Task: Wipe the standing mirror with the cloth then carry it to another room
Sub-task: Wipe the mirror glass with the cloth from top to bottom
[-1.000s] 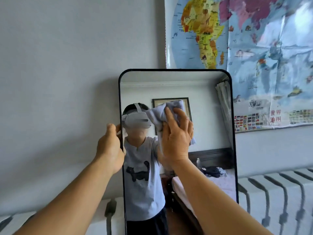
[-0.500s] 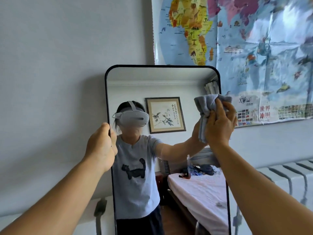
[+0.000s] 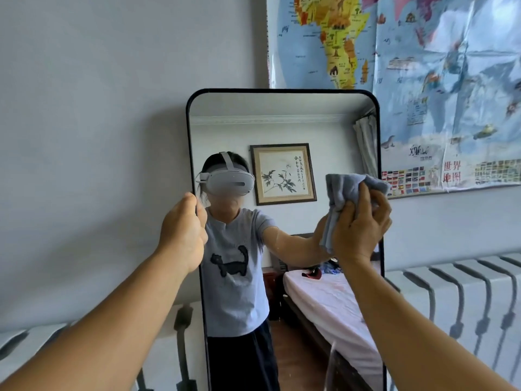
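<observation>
A tall standing mirror [image 3: 282, 114] with a thin black frame and rounded top corners leans against the pale wall in front of me. My left hand [image 3: 183, 230] grips its left edge at about mid height. My right hand [image 3: 361, 227] presses a bunched grey-blue cloth [image 3: 342, 187] against the glass at the mirror's right edge. The mirror's lower end runs out of the frame. The glass reflects a person with a headset, a framed picture and a bed.
A large world map [image 3: 408, 80] hangs on the wall above and right of the mirror. A white radiator cover [image 3: 465, 300] with dark slots runs along the wall behind the mirror, on both sides.
My right hand swept the cloth from the middle of the glass to the right edge, then slightly lower. My left hand kept its grip on the left edge. The view shifted a little.
</observation>
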`<state>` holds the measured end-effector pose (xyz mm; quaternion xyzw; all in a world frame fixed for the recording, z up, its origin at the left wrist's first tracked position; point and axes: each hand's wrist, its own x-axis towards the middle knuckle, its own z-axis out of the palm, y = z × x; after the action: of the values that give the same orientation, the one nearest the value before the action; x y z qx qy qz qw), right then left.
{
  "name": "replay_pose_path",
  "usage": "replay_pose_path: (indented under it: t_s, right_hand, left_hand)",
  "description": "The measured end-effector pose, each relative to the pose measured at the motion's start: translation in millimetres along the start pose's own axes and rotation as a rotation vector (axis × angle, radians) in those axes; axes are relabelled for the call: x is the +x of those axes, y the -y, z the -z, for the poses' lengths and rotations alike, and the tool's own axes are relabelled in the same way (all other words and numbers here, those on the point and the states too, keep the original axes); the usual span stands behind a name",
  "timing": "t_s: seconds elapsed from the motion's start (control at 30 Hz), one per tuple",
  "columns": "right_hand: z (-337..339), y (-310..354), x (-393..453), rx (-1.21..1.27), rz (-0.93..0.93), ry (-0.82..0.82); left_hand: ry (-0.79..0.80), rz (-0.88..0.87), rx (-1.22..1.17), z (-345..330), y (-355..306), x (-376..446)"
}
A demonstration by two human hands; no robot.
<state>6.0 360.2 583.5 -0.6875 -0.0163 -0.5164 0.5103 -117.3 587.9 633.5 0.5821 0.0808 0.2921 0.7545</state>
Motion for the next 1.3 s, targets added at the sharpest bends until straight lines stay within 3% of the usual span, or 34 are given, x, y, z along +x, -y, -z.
replay_pose_path:
  t_s: [0.13, 0.33, 0.5, 0.73, 0.87, 1.03, 1.2, 1.3]
  right_hand:
    - [-15, 36, -52, 0.001, 0.172, 0.112]
    - [-33, 92, -154, 0.058, 0.315, 0.393]
    - [-39, 115, -196, 0.169, 0.342, 0.42]
    - [-33, 91, -179, 0.103, 0.528, 0.461]
    - [-21, 61, -149, 0.058, 0.428, 0.363]
    - [0, 12, -102, 0.07, 0.15, 0.147]
    - [28, -39, -59, 0.107, -0.131, 0.042]
    - [39, -49, -51, 0.126, -0.193, 0.027]
  left_hand:
    - [0.03, -0.019, 0.138, 15, 13, -19]
    - [0.088, 0.084, 0.037, 32, 35, -41]
    - [0.073, 0.143, -0.066, 43, 37, -43]
    - [0.091, 0.142, -0.055, 45, 42, -46]
    - [0.07, 0.128, -0.015, 41, 48, -41]
    - [-0.101, 0.06, 0.217, 39, 57, -36]
    - [-0.114, -0.013, 0.28, 38, 64, -34]
    - [-0.105, -0.004, 0.269, 38, 69, -34]
